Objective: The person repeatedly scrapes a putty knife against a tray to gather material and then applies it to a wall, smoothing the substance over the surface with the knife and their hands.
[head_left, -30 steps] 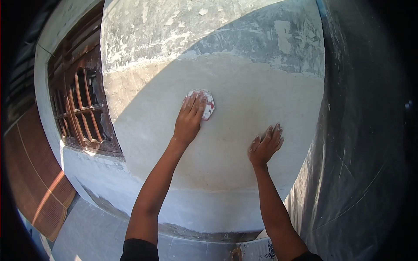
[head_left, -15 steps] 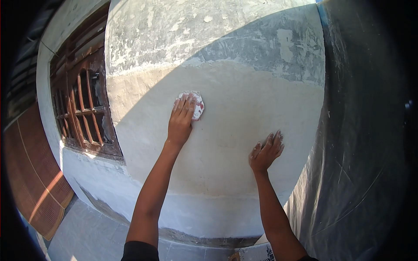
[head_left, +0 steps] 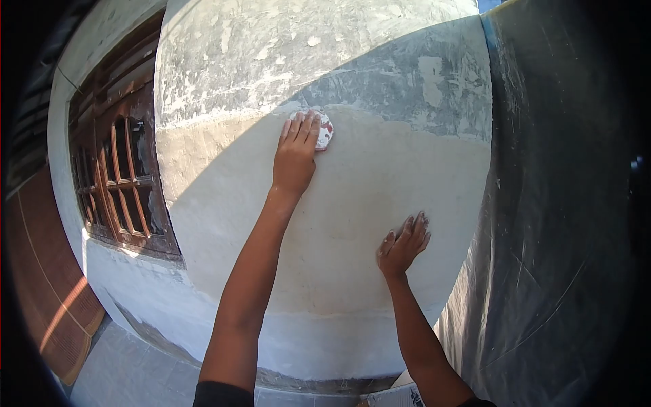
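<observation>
My left hand (head_left: pixel 297 152) is closed over a flat, many-sided red-and-white pad (head_left: pixel 326 133) and presses it to the wall (head_left: pixel 325 230). The pad's red shows through white smears, and the fingers hide its left part. It lies just below the ragged border where the smooth beige coat meets the rough grey patches above. Lower and to the right, my right hand (head_left: pixel 403 245) rests open on the smooth coat with fingers spread. White powder marks its fingertips.
A brown wooden window (head_left: pixel 125 169) is set in the wall at left. Dark plastic sheeting (head_left: pixel 549 203) hangs along the right. A brown woven mat (head_left: pixel 47 271) hangs at far left. A partly visible box (head_left: pixel 397 395) lies at the bottom edge.
My left hand has slid the pad up and to the right along the wall. My right hand keeps its place on the wall; the view has shifted slightly.
</observation>
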`<state>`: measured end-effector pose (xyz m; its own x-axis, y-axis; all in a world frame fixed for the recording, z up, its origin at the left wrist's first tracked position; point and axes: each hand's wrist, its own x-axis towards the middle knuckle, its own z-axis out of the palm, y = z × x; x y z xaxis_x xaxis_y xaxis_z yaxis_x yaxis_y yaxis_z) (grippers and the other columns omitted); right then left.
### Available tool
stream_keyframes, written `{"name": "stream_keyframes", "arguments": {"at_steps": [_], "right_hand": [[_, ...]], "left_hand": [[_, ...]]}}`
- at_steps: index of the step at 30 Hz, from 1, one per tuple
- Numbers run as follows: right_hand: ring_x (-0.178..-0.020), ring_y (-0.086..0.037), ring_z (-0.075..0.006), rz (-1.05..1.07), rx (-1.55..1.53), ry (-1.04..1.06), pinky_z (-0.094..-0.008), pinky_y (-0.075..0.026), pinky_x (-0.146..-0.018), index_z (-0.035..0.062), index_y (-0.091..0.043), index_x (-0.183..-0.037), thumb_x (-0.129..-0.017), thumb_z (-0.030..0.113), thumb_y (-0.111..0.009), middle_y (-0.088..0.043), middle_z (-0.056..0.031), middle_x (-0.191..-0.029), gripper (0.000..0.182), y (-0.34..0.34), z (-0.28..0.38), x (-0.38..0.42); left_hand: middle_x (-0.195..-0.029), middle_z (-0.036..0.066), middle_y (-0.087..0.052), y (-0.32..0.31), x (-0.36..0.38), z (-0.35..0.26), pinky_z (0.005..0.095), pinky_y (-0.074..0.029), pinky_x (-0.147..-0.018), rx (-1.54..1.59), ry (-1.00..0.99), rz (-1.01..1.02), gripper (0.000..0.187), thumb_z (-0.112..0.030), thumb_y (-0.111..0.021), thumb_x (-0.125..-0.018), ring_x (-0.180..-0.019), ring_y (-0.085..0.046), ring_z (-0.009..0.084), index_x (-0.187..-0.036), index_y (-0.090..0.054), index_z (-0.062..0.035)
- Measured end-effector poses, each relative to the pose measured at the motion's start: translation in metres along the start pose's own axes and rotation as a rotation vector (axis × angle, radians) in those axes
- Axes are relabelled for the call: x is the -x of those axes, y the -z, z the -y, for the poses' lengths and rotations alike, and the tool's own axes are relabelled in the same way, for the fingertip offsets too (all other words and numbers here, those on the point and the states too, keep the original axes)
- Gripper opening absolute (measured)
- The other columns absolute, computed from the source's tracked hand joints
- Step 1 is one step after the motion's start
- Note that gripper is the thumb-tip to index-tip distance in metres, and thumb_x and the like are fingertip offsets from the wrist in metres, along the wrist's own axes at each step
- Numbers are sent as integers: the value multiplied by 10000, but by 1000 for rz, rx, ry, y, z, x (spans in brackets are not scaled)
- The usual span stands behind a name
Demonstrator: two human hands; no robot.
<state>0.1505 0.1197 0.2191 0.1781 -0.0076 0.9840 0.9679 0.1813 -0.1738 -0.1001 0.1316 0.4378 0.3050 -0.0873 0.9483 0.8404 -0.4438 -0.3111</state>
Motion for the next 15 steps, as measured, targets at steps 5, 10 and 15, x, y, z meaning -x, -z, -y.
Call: {"name": "stream_keyframes", "arguments": {"at_steps": [5,10,15], "right_hand": [[-1470,-256,-486,-23,-4,5,-679,-138,-1152,-43,-328,-1482,-937,193,-517,-278,-302,-1584,623,0,1,-2],[-1469,-257,-488,-20,-5,-4,-680,-142,-1150,-42,-335,-1475,-938,193,-516,-281,-303,-1581,614,-1,1,-1],[-1469,-255,-490,-3,6,-7,-682,-143,-1149,-44,-336,-1474,-933,193,-519,-278,-306,-1582,618,0,1,-2]], "left_hand": [[-1479,177,-516,-12,89,-49,504,-345,-1186,34,-6,3,550,99,-527,-841,-1415,-441,341,-1384,-546,19],[-1448,171,-549,4,108,-53,509,-364,-1172,93,-49,17,551,112,-529,-831,-1407,-459,337,-1370,-562,6],[-1476,152,-529,28,8,-16,500,-316,-1200,52,-1,-127,667,169,-514,-768,-1425,-433,329,-1409,-531,-15]]}}
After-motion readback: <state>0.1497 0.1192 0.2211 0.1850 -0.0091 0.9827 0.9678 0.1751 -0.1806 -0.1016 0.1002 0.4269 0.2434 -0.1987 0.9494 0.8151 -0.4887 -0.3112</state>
